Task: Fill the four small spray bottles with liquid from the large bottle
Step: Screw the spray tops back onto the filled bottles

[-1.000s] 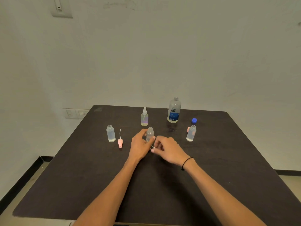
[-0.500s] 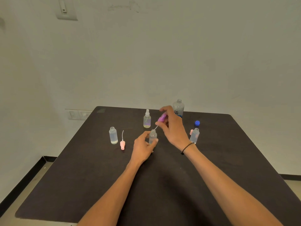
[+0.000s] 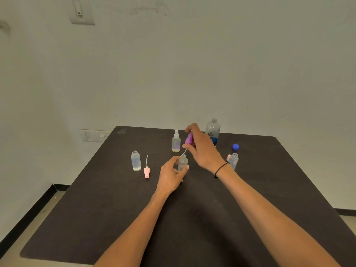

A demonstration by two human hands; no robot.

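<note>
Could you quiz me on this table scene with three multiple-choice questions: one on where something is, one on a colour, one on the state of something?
1. Where does the pink sprayer top lie?
A. beside the far-left small bottle
B. on the large bottle
C. in the left hand

2. What colour is the sprayer top in the right hand?
A. green
B. purple
C. yellow

3. What state is the large bottle in?
A. lying on its side
B. capped
C. upright, uncapped

Answers:
1 A: it lies on the table just right of that bottle.
2 B: purple shows between the fingers.
3 C: it stands with bare neck threads, and a blue cap lies apart.
</note>
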